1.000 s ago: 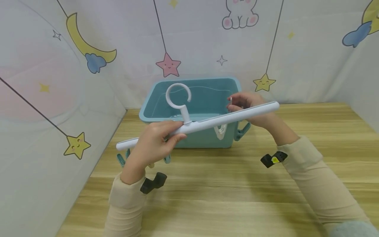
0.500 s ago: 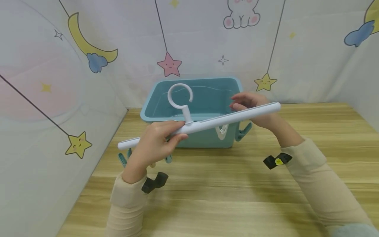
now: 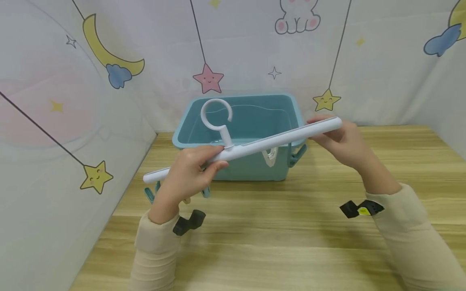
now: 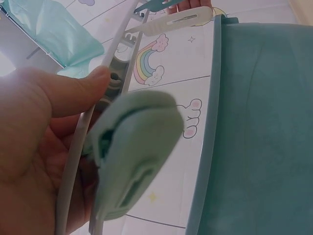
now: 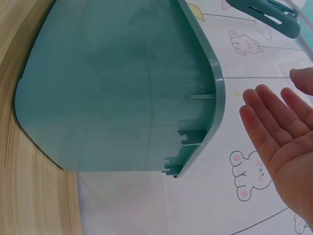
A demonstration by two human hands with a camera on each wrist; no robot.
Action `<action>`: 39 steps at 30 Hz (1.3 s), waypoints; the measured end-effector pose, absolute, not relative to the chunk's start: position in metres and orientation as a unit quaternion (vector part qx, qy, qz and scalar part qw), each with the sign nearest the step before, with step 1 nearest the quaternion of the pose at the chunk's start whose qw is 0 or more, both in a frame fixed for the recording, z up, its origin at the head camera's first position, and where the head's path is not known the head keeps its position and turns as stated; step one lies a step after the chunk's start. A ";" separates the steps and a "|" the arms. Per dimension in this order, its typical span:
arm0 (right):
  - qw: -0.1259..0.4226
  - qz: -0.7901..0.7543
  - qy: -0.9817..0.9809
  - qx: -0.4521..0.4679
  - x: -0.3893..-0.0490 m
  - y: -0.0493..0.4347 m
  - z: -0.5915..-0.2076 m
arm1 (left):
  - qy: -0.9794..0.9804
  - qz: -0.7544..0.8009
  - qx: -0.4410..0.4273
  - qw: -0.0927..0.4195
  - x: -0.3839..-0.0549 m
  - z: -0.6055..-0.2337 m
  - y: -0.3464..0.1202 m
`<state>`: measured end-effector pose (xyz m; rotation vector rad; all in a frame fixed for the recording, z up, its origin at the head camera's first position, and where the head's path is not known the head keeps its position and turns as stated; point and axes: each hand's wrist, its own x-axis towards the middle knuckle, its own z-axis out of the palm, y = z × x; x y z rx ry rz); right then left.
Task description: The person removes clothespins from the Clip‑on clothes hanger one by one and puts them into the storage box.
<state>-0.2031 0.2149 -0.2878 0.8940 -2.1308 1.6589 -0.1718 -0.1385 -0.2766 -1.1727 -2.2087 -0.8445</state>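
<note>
In the head view, my left hand [image 3: 187,171] grips a white clip hanger [image 3: 280,139] by its bar, just left of the hook. The bar slants up to the right. Below it hang a white clip [image 3: 270,157] and a teal clip [image 3: 298,155] on the right, with more clips partly hidden at the left. A green clip [image 4: 142,156] is close beside the left fingers in the left wrist view. My right hand [image 3: 342,141] is behind the hanger's right end, some fingers hidden by the bar. The right wrist view shows that hand's fingers [image 5: 274,120] extended, holding nothing.
A teal plastic bin [image 3: 251,171] stands on the wooden table [image 3: 255,238] behind the hanger, against a cartoon-printed cloth [image 3: 247,48]. The hanger overlaps its front rim in the head view. Black camera mounts [image 3: 189,222] are on both wrists.
My right hand has let go of a small white piece over the bin and moved right, to the hanger's end. The hanger's right end has risen slightly; my left hand keeps its grip.
</note>
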 end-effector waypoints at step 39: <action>0.114 0.621 -0.673 0.385 -0.172 0.189 -0.302 | -0.805 -0.308 -0.435 0.260 -0.173 -0.280 -0.128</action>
